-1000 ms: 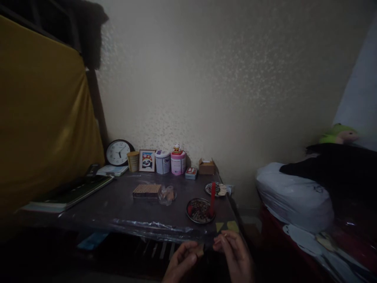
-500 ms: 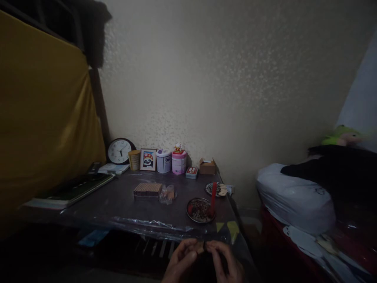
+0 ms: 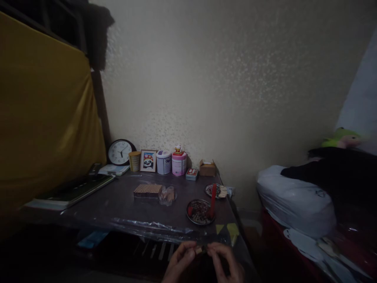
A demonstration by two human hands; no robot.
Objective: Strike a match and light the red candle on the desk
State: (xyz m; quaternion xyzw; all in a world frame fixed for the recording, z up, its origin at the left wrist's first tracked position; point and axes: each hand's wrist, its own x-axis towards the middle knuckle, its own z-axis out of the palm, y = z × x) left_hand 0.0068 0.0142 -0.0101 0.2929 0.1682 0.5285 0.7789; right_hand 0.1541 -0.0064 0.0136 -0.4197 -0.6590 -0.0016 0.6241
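Observation:
At the table's front edge, my left hand (image 3: 182, 260) pinches a small tan piece (image 3: 199, 249) between thumb and fingers. My right hand (image 3: 223, 260) is closed at the piece's other end, where something dark shows at the fingertips. The piece is too small and dim to name more exactly. Beyond my hands lies a round metal dish (image 3: 188, 218) of small dark and light bits, with a red stick-like handle (image 3: 213, 198) standing up from it. Behind that, a second plate (image 3: 208, 193) holds similar bits and several pale sticks (image 3: 223, 191).
A row of thin tan pieces (image 3: 147, 190) lies beside a clear plastic bag (image 3: 167, 195). Along the wall stand a clock (image 3: 120, 152), a framed panda picture (image 3: 148, 160), two canisters (image 3: 164, 163) and a small carton (image 3: 207, 168). Yellow paper scraps (image 3: 232, 229) lie at the right edge.
The small tan piece has tilted slightly, and less of it shows between my fingers. Both hands stay nearly in place. The view has shifted a little.

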